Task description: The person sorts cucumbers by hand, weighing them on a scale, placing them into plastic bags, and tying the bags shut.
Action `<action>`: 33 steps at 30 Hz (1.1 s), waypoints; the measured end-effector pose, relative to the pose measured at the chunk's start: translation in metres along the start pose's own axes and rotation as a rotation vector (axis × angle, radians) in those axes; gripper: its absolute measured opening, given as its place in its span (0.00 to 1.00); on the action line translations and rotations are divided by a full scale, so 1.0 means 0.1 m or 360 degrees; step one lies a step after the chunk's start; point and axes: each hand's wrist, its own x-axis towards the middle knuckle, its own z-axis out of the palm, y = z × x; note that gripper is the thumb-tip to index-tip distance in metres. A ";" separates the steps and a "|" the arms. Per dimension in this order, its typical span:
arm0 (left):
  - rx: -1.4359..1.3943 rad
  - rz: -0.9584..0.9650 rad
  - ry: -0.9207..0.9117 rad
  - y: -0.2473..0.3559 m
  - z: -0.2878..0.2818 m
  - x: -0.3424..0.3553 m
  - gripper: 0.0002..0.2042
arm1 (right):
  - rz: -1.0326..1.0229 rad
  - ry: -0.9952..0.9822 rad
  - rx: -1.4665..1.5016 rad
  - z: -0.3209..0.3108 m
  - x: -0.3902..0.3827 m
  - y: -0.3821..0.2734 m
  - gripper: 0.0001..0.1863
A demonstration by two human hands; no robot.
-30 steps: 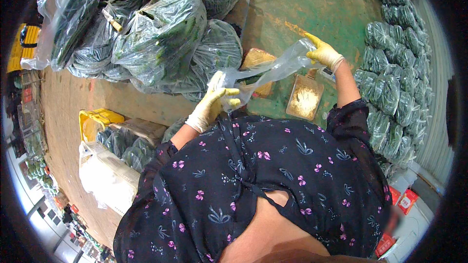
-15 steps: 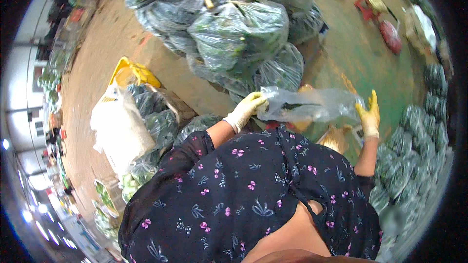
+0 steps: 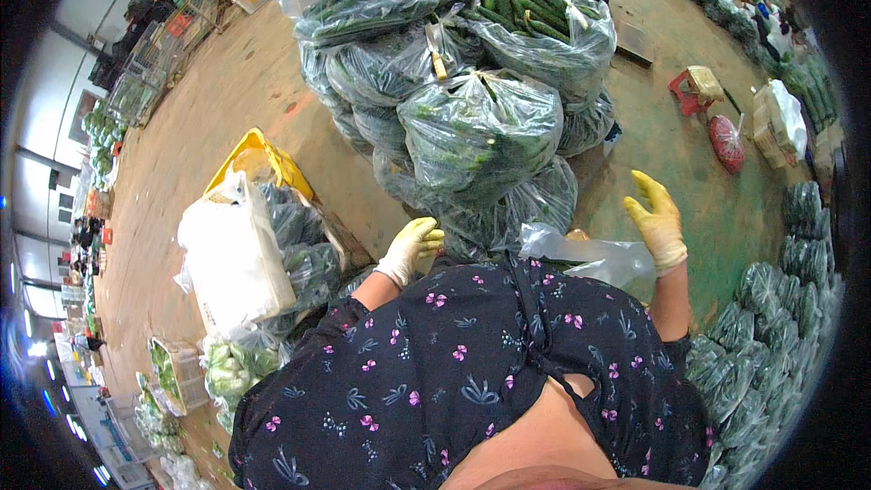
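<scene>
A clear plastic bag point(image 3: 612, 259) hangs or lies crumpled in front of my body, partly hidden by my blouse. My right hand point(image 3: 660, 225), in a yellow-and-white glove, is above the bag's right end with thumb and fingers spread, holding nothing. To the left, apart from the bag, my gloved left hand point(image 3: 410, 252) has its fingers stretched loosely to the right, with nothing visible in them. Just beyond my hands rises a pile of clear bags full of green vegetables point(image 3: 481, 136). An opened bag of cucumbers point(image 3: 535, 14) sits on its top right.
At my left are a white sack point(image 3: 234, 249), a yellow crate point(image 3: 259, 156) and bagged pale-green vegetables point(image 3: 234, 365). Many filled bags point(image 3: 771, 327) line my right side. Farther right stand a red stool point(image 3: 695, 91) and a red net bag point(image 3: 727, 143).
Both hands have come off the plastic bag, which has dropped lower and nearer to my body. My left hand has moved left and down. The view has tilted up, showing more of the pile.
</scene>
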 end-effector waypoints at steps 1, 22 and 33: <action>0.0023 -0.0011 -0.0021 0.05 -0.06 0.08 0.19 | -0.0018 -0.0057 0.0079 0.11 0.09 -0.14 0.26; 0.0088 -0.0057 -0.0330 1.64 -0.98 1.72 0.22 | 0.0030 -0.0672 -0.0279 3.58 3.53 -1.71 0.26; 0.0371 -0.0112 -0.0398 1.46 -1.53 1.53 0.19 | 0.0219 -0.0692 -0.0102 3.78 3.67 -1.77 0.20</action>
